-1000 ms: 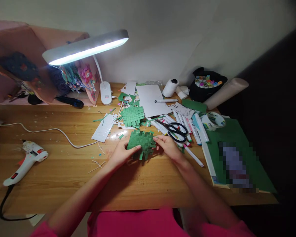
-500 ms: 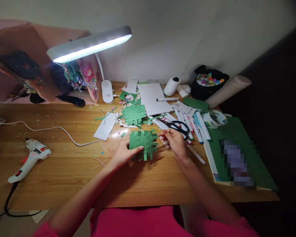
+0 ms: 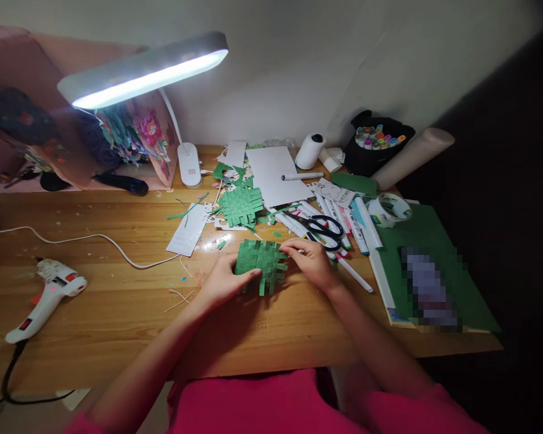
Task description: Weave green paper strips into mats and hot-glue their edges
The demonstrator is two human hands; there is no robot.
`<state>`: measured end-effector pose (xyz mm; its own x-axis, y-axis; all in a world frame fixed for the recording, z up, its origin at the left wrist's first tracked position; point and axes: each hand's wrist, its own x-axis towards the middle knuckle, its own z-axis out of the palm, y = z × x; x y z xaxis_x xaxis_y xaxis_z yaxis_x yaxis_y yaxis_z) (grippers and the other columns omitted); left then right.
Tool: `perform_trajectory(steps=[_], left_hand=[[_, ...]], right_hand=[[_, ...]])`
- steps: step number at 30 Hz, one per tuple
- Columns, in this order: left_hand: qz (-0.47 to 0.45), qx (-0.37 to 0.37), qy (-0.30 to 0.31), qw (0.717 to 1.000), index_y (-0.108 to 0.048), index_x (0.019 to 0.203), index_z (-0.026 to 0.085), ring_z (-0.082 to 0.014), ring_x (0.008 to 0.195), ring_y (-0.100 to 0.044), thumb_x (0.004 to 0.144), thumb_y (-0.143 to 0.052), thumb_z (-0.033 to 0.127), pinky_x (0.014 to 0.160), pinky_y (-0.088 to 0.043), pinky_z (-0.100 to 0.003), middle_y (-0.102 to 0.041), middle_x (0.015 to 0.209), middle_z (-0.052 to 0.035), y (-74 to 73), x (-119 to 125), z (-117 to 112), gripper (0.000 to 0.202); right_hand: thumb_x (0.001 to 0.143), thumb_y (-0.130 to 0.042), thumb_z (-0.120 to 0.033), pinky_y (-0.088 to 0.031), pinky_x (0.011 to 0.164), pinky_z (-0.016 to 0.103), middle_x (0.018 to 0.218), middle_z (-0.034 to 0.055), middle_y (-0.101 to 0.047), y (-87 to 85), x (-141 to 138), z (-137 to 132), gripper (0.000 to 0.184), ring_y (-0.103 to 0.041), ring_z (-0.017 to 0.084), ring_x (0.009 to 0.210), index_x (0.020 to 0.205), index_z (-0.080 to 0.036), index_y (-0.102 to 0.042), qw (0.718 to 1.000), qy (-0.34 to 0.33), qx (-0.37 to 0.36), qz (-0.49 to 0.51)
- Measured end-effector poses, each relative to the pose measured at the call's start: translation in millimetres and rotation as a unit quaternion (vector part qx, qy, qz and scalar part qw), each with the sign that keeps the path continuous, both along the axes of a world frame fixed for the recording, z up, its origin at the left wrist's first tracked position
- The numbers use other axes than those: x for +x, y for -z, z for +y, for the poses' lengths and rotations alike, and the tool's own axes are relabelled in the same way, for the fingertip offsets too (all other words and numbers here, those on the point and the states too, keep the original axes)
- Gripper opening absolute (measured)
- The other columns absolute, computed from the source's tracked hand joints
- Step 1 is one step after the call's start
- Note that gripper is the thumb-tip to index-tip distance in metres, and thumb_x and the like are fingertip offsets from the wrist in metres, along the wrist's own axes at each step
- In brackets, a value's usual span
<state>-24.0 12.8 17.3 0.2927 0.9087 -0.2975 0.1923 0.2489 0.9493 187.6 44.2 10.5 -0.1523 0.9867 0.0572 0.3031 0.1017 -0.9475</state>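
Observation:
A woven green paper square (image 3: 261,265), made of interlaced strips with loose ends along its right and lower edges, is held above the wooden table. My left hand (image 3: 228,280) grips its left side, thumb across the front and the other fingers hidden behind. At the square's upper right corner, my right hand (image 3: 311,263) has thumb and forefinger pinched on a strip end. Behind it, a second woven green paper piece (image 3: 241,207) lies among paper scraps. Black-handled scissors (image 3: 328,232) rest on several markers (image 3: 355,274) just beyond my right hand.
A white glue gun (image 3: 49,295) lies at the left with its black cord. A lit desk lamp (image 3: 190,166) stands at the back. White paper (image 3: 274,175), a tape roll (image 3: 390,210), a green board (image 3: 428,235) and a black marker holder (image 3: 375,154) occupy the back and right.
My right hand has moved in to the left, its fingertips now meeting the woven square's upper right corner. The left hand keeps its hold. The whole view has shifted slightly.

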Motion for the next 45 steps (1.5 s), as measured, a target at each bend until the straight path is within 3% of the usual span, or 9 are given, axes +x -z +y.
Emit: perform_trajectory(steps=[6,12,17,21,25,29,33,41,45], left_hand=[[-0.043,-0.027,0.011,0.999,-0.069,0.101,0.012,-0.0237,0.091,-0.065,0.071,-0.070,0.037,0.083,-0.050,-0.034,-0.070,0.104,-0.0115,-2.6,-1,1,0.039],[-0.005,-0.004,-0.033,0.999,-0.068,0.092,0.012,-0.0212,0.080,-0.065,0.072,-0.069,0.037,0.070,-0.051,-0.031,-0.071,0.095,-0.0103,0.4,-3,0,0.032],[0.043,0.023,-0.057,0.997,-0.068,0.089,0.011,-0.0204,0.075,-0.063,0.072,-0.067,0.039,0.066,-0.050,-0.029,-0.070,0.087,-0.0081,-3.6,-3,-2,0.033],[0.025,0.043,-0.092,0.995,-0.068,0.096,0.014,-0.0221,0.086,-0.063,0.073,-0.068,0.039,0.074,-0.050,-0.030,-0.070,0.094,-0.0069,-4.4,-2,-2,0.035],[-0.027,-0.024,-0.072,0.997,-0.066,0.102,0.013,-0.0256,0.094,-0.063,0.070,-0.071,0.040,0.081,-0.050,-0.035,-0.070,0.097,-0.0099,-1.2,-2,0,0.042],[-0.129,-0.064,-0.067,0.987,-0.057,0.119,0.016,-0.0254,0.113,-0.056,0.074,-0.069,0.040,0.094,-0.044,-0.038,-0.063,0.120,-0.0105,-0.5,0,0,0.053],[-0.194,-0.094,-0.066,0.974,-0.054,0.125,0.019,-0.0256,0.121,-0.050,0.077,-0.066,0.042,0.099,-0.041,-0.039,-0.058,0.127,-0.0105,-1.6,3,-3,0.054],[-0.122,-0.109,-0.065,0.984,-0.063,0.114,0.020,-0.0232,0.110,-0.057,0.076,-0.066,0.041,0.094,-0.045,-0.035,-0.062,0.121,-0.0082,-1.9,6,-6,0.043],[-0.101,-0.082,-0.033,0.991,-0.066,0.107,0.019,-0.0233,0.104,-0.060,0.078,-0.062,0.042,0.091,-0.045,-0.035,-0.066,0.113,-0.0076,-1.8,6,-7,0.037]], right_hand=[[0.085,-0.053,-0.036,-0.044,0.054,0.027,0.065,0.0026,-0.066,1.7,8,5,0.025,-0.059,0.016,0.058,0.083,-0.019,-0.072,0.998,0.055,-0.019,-0.002],[0.069,-0.069,-0.041,-0.047,0.047,0.025,0.059,0.0023,-0.067,9.5,2,6,0.023,-0.059,0.014,0.049,0.071,-0.018,-0.073,0.995,0.040,-0.086,0.034],[0.071,-0.069,-0.040,-0.040,0.038,0.023,0.053,0.0018,-0.065,10.0,0,6,0.024,-0.055,0.013,0.043,0.072,-0.017,-0.072,0.993,0.070,-0.083,0.049],[0.069,-0.071,-0.037,-0.048,0.051,0.027,0.066,0.0030,-0.070,6.5,-2,5,0.016,-0.060,0.015,0.055,0.070,-0.021,-0.073,0.996,0.053,-0.051,0.056],[0.066,-0.073,-0.032,-0.052,0.070,0.033,0.076,0.0034,-0.073,7.5,-10,1,0.009,-0.066,0.020,0.075,0.069,-0.023,-0.073,0.997,0.034,-0.026,0.066],[0.068,-0.071,-0.030,-0.053,0.069,0.033,0.075,0.0030,-0.073,9.2,-13,-1,0.008,-0.066,0.019,0.072,0.071,-0.023,-0.073,0.996,0.031,-0.026,0.078],[0.070,-0.071,-0.032,-0.053,0.073,0.034,0.078,0.0032,-0.074,7.8,-10,-1,0.010,-0.067,0.019,0.074,0.074,-0.023,-0.072,0.995,0.041,-0.024,0.084],[0.066,-0.074,-0.034,-0.053,0.068,0.033,0.074,0.0026,-0.073,3.2,-12,-3,0.012,-0.067,0.019,0.070,0.070,-0.023,-0.073,0.995,0.022,-0.049,0.079],[0.066,-0.073,-0.031,-0.051,0.062,0.031,0.071,0.0036,-0.072,1.0,-14,-5,0.011,-0.064,0.018,0.065,0.069,-0.021,-0.071,0.997,0.020,-0.042,0.057]])
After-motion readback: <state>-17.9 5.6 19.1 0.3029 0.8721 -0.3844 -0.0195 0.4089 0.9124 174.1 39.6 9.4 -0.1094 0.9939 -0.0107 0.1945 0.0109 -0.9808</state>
